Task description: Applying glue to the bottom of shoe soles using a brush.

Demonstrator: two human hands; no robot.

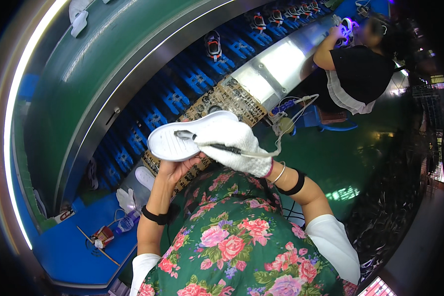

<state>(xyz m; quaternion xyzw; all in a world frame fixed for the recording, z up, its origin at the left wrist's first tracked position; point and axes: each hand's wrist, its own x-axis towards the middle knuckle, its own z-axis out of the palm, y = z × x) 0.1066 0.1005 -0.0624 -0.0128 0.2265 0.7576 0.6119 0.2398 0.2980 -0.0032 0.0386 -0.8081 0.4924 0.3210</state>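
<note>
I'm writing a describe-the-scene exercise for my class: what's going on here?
A person's bare left hand supports a white shoe sole. The gloved right hand grips a slim tool with a pale cord, its tip over the sole; whether it touches is hard to tell. Beyond them, dark shoes with orange trim sit on blue holders, and at upper right a co-worker handles something lit violet.
</note>
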